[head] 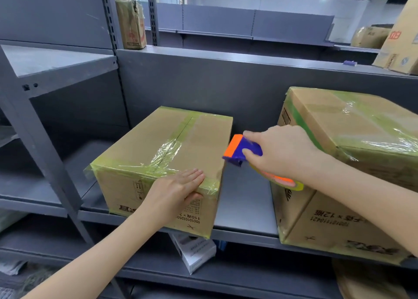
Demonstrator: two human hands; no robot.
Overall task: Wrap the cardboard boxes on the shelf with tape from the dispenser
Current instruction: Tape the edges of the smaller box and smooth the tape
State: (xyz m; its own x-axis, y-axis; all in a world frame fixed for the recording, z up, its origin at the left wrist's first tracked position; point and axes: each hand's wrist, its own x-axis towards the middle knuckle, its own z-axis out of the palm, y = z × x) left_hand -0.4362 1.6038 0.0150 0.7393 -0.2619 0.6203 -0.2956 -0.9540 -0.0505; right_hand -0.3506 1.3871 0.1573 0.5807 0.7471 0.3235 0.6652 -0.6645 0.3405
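A cardboard box point(144, 149) with greenish clear tape along its edges and top seam sits on the grey shelf point(244, 210). My left hand point(178, 192) presses flat on the box's near top edge, fingers straight, thumb down the front face. My right hand point(282, 151) grips a purple and orange tape dispenser point(239, 150) just off the box's right side, its orange blade end toward the box. The tape roll point(285, 182) shows under my wrist. A larger taped box point(348, 162) stands to the right.
A gap of bare shelf lies between the two boxes. A grey upright post point(45, 149) stands at the left. A small white box point(194, 251) lies on the lower shelf. More cardboard boxes point(398, 40) and a purple item point(350, 62) sit on the upper shelf.
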